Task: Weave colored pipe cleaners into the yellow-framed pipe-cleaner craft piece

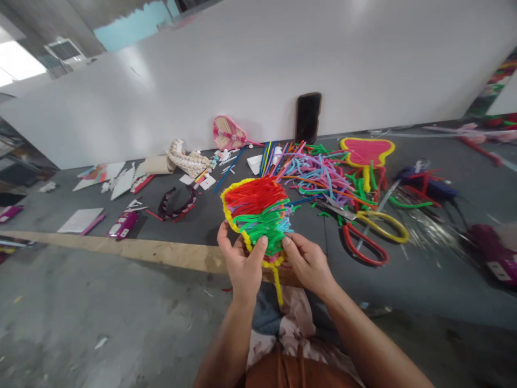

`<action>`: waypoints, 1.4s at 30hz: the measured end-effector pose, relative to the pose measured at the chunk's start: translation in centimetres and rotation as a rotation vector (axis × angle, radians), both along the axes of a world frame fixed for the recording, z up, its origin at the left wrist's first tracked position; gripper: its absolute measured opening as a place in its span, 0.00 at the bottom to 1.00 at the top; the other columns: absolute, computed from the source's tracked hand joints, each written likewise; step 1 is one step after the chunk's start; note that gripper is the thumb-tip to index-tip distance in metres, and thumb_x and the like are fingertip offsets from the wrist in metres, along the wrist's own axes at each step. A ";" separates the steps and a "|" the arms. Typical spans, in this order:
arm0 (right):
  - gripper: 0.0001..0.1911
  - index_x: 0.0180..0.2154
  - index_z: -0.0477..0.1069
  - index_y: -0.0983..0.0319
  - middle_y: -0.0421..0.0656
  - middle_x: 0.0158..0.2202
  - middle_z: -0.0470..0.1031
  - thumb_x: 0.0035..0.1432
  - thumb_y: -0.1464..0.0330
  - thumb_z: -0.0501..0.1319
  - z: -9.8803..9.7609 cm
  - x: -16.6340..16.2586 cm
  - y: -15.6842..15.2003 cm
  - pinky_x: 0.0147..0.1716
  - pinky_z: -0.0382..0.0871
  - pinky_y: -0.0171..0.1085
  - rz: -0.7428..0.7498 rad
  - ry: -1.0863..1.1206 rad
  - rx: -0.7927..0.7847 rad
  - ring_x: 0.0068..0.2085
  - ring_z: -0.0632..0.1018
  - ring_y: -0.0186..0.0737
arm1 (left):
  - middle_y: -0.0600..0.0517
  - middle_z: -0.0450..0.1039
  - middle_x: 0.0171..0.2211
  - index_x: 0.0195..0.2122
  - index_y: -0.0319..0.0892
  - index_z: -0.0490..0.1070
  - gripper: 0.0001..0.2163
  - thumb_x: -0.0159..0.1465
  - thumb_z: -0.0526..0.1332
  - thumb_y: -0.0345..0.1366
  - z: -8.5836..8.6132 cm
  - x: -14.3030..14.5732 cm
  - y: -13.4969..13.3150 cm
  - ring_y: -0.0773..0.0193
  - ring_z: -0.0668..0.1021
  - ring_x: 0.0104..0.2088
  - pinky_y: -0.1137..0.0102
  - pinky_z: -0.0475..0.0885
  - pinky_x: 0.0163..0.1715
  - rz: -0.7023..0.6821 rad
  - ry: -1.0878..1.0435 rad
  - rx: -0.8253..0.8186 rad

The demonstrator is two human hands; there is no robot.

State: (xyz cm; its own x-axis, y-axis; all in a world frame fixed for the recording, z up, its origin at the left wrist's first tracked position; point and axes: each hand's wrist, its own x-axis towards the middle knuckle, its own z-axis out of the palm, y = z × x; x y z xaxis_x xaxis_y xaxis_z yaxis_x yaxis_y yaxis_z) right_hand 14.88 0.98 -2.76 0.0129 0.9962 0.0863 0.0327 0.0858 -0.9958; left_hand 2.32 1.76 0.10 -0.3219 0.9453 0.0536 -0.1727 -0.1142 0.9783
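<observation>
Between my two hands, in front of the table edge, is a fan-shaped pipe cleaner craft (258, 215) with a yellow fuzzy border, red and green rows, and some purple and light blue strands. A yellow stem hangs from its bottom. My left hand (245, 264) grips the lower left border, thumb on the green part. My right hand (309, 264) pinches the lower right side, its thumb also at the green rows. The fingers behind the craft are partly hidden. To the right lie scissors (365, 237) with one red and one yellow handle.
Behind the craft spreads a heap of loose pipe cleaners (319, 172). A pink shape with yellow edging (367, 152) lies beyond it. A phone (308, 117) leans on the white panel, near a pink fan-like piece (228, 132). A dark headband (177, 205) and a purple packet (123, 225) lie leftward.
</observation>
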 end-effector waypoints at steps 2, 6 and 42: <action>0.17 0.33 0.75 0.60 0.39 0.25 0.71 0.65 0.58 0.54 0.0 0.1 0.0 0.28 0.64 0.34 -0.010 -0.030 0.032 0.28 0.70 0.37 | 0.50 0.77 0.42 0.62 0.50 0.50 0.39 0.54 0.72 0.34 -0.1 -0.1 0.1 0.62 0.82 0.37 0.68 0.79 0.40 0.004 -0.010 0.006; 0.14 0.46 0.72 0.58 0.43 0.39 0.75 0.64 0.58 0.57 -0.2 0.1 0.0 0.36 0.71 0.37 -0.087 0.058 0.085 0.38 0.76 0.41 | 0.50 0.77 0.42 0.62 0.50 0.50 0.39 0.54 0.72 0.36 -0.2 -0.2 0.2 0.64 0.81 0.33 0.69 0.79 0.37 0.027 0.010 -0.004; 0.07 0.33 0.70 0.59 0.47 0.44 0.69 0.60 0.62 0.61 0.8 0.3 -0.2 0.41 0.69 0.42 -0.302 -0.130 0.160 0.47 0.72 0.45 | 0.47 0.76 0.47 0.64 0.51 0.51 0.39 0.55 0.72 0.38 -0.7 -0.5 0.2 0.60 0.81 0.42 0.67 0.78 0.42 -0.002 -0.016 0.000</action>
